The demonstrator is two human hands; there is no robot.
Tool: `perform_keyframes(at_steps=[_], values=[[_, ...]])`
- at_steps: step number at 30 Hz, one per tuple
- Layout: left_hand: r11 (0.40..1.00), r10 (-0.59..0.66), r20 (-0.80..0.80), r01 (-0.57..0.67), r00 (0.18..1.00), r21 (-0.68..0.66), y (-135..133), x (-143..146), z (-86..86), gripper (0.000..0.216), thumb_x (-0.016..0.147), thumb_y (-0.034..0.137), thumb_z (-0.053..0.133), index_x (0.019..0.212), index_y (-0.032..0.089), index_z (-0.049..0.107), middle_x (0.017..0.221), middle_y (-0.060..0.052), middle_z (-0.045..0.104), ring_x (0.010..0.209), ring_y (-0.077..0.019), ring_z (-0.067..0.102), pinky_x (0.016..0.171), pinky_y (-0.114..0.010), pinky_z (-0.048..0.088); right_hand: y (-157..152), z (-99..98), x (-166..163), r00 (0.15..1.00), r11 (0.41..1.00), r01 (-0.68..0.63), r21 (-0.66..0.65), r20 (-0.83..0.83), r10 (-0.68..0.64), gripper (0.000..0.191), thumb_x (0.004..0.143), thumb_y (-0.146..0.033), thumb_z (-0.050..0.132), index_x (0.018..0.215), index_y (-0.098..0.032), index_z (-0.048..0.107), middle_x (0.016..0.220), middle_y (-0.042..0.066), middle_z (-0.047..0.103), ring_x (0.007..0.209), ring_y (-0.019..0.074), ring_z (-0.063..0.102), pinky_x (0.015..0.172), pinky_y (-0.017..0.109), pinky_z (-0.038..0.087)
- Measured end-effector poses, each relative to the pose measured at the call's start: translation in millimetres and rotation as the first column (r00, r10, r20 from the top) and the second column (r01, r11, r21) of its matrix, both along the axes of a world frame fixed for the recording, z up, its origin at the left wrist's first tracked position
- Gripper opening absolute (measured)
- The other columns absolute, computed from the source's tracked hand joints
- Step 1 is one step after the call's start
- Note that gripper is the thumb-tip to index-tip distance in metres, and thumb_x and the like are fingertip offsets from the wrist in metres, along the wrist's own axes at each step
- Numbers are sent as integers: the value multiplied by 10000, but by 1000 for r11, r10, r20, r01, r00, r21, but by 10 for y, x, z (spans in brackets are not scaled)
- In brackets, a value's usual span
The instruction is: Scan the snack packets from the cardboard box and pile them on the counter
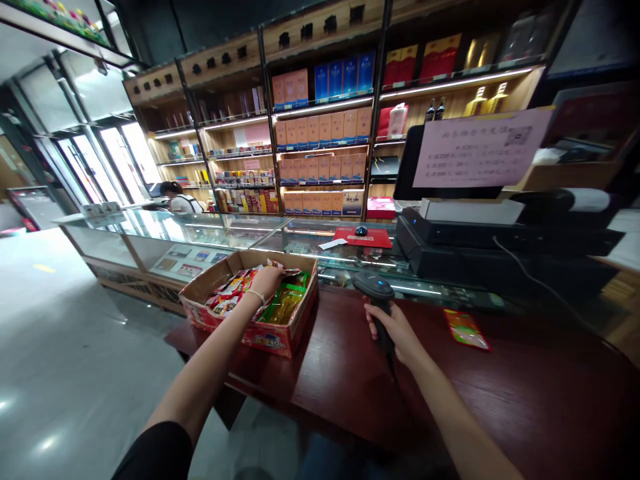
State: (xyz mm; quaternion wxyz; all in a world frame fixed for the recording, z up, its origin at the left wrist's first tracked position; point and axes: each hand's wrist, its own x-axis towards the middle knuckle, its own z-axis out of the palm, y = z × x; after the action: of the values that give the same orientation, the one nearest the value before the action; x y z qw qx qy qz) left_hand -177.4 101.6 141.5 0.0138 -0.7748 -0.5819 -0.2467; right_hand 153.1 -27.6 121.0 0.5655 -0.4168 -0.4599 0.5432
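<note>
My left hand [269, 281] reaches into an open cardboard box [270, 341] with red printed sides. Its fingers are curled at a snack packet [291, 272] near the box's far side, and the fingertips are partly hidden. Around the hand lie several red and white packets [231, 288], with green and yellow packets [283, 301] on the right side of the box. Wrapped round the handle of a black barcode scanner [375, 287] is my right hand [393, 328]. The scanner is upright above the table, a small blue light on its top.
A red and green packet [467, 329] lies flat on the dark red table [345, 373]. Behind stand a glass counter [240, 230], a mouse [361, 231] on a red mat, and a screen [407, 163] with a pink sheet. A person [183, 200] is at the far left counter.
</note>
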Motion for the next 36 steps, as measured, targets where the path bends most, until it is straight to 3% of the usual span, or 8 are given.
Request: perform_keyframes(at_steps=[4, 8, 12, 17, 21, 26, 32, 36], values=[[956, 144, 229, -195, 963, 218, -67, 88, 185, 235, 862, 353, 485, 853, 205, 667, 804, -109, 686, 776, -246, 631, 711, -283, 411, -19, 41, 83, 999, 1000, 30, 2, -23, -30, 400, 700, -420, 737, 974, -192, 556, 593, -74, 517, 390, 69, 444, 372, 197, 371], [933, 140, 477, -278, 868, 231, -130, 267, 337, 293, 855, 418, 493, 769, 179, 640, 731, -70, 660, 696, -204, 590, 647, -261, 399, -34, 43, 204, 999, 999, 28, 21, -31, -27, 408, 706, -427, 735, 985, -185, 561, 582, -75, 500, 382, 71, 445, 360, 197, 361], [976, 30, 714, -176, 699, 131, -226, 632, 371, 283, 799, 435, 573, 752, 165, 641, 658, -25, 640, 620, -165, 575, 589, -240, 421, -65, 33, 364, 998, 997, 61, 46, -35, -59, 401, 724, -431, 727, 993, -185, 560, 574, -76, 492, 376, 66, 435, 354, 191, 348], [988, -107, 952, 134, 285, 71, -376, 1307, 288, 301, 732, 407, 652, 876, 143, 643, 748, -29, 679, 638, -165, 619, 606, -275, 501, -125, 63, 619, 989, 984, 148, 98, -38, -145, 393, 727, -438, 721, 978, -181, 563, 570, -77, 482, 381, 57, 420, 354, 178, 334], [972, -85, 996, 221, 21, 78, -434, 1843, 73, 301, 676, 310, 696, 920, 155, 613, 828, -28, 686, 693, -156, 638, 658, -291, 526, -64, -25, 865, 979, 974, 202, 104, -40, -199, 378, 726, -446, 718, 944, -183, 555, 566, -80, 471, 370, 60, 408, 342, 184, 331], [943, -49, 973, 311, -225, 120, -366, 2255, -422, 209, 633, 220, 704, 804, 155, 602, 837, -20, 670, 726, -119, 620, 686, -233, 492, 64, -210, 1118, 971, 966, 233, 111, -77, -225, 349, 763, -431, 696, 977, -197, 551, 590, -74, 493, 386, 63, 432, 357, 182, 352], [918, 252, 881, 387, -399, -87, -201, 2276, -1030, 300, 627, 147, 672, 894, 213, 555, 743, 32, 644, 609, -103, 603, 604, -222, 478, 103, -363, 1212, 966, 968, 239, 76, -116, -230, 301, 782, -395, 690, 967, -190, 569, 581, -73, 490, 381, 51, 424, 358, 173, 349], [889, 323, 839, 443, -437, -111, -160, 2213, -1197, 320, 677, 120, 626, 961, 242, 543, 850, 11, 680, 748, -153, 667, 728, -336, 531, 78, -478, 1187, 970, 975, 219, 24, -110, -215, 301, 786, -381, 690, 988, -190, 574, 584, -70, 499, 381, 55, 430, 358, 178, 344]])
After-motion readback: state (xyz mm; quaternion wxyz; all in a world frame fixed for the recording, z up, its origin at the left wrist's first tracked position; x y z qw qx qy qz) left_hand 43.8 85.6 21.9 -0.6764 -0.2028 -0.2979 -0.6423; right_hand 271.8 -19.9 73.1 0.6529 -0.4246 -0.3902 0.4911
